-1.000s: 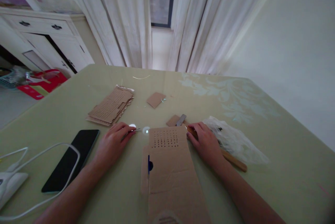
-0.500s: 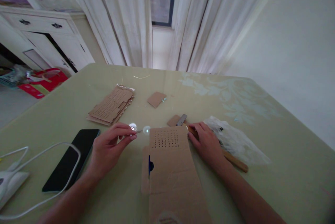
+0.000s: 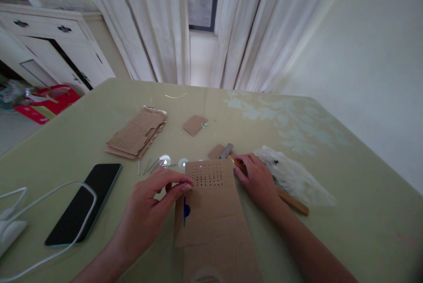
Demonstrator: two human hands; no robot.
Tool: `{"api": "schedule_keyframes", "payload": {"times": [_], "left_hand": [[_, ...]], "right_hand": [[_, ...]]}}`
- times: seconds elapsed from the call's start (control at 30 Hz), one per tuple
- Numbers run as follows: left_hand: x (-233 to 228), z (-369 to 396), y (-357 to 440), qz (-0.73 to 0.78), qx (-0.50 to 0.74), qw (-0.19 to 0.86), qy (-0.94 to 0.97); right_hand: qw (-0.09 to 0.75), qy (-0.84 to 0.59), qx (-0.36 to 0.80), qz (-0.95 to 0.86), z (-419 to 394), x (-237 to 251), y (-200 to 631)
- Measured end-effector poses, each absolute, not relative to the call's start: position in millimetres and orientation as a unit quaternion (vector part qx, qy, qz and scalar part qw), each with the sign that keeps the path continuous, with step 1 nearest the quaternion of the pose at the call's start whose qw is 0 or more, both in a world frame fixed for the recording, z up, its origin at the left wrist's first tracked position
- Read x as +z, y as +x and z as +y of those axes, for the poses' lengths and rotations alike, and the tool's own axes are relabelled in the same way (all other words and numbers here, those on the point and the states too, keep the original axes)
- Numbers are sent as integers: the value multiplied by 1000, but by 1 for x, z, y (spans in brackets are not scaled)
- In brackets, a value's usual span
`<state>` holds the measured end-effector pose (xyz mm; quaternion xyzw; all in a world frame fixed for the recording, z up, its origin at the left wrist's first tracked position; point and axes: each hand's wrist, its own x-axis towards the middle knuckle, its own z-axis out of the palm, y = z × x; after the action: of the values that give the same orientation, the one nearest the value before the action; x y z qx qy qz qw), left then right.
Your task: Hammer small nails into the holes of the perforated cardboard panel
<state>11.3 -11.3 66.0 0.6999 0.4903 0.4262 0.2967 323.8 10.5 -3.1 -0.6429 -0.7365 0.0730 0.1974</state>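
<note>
A long cardboard strip (image 3: 214, 212) with a grid of small holes at its far end lies in front of me. My left hand (image 3: 152, 206) hovers at the strip's left edge, thumb and forefinger pinched together on a thin nail that barely shows. Several loose nails (image 3: 150, 166) lie on the table just beyond it, beside two small shiny discs (image 3: 164, 159). My right hand (image 3: 257, 179) rests at the strip's right edge, fingers curled over a wooden-handled tool (image 3: 295, 206); its metal head (image 3: 227, 150) pokes out past my fingers.
A black phone (image 3: 84, 203) and a white cable (image 3: 49, 192) lie at the left. A stack of perforated cardboard (image 3: 135, 133) and a small cardboard piece (image 3: 195, 124) sit farther back. A crumpled clear plastic bag (image 3: 294, 175) lies right of my right hand.
My left hand lifted from the nail pile and moved right and nearer, to the cardboard's left edge, uncovering the loose nails. My right hand stayed on the tool handle.
</note>
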Motion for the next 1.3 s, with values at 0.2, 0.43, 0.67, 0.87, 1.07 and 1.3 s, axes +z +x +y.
{"api": "schedule_keyframes", "payload": {"times": [0.2, 0.43, 0.67, 0.87, 1.07, 1.3], "left_hand": [[65, -11, 12, 474, 426, 297, 711], [68, -11, 13, 465, 421, 282, 726], [64, -14, 18, 476, 438, 264, 716], [51, -19, 23, 459, 474, 244, 711], [40, -18, 24, 424, 487, 247, 722], [37, -16, 27, 399, 502, 256, 724]], "right_hand": [[195, -646, 72, -734, 11, -3, 323], [191, -646, 67, -736, 11, -3, 323], [164, -652, 62, -737, 13, -2, 323], [115, -659, 50, -742, 13, -2, 313], [138, -684, 49, -714, 7, 28, 317], [171, -564, 170, -790, -16, 143, 307]]}}
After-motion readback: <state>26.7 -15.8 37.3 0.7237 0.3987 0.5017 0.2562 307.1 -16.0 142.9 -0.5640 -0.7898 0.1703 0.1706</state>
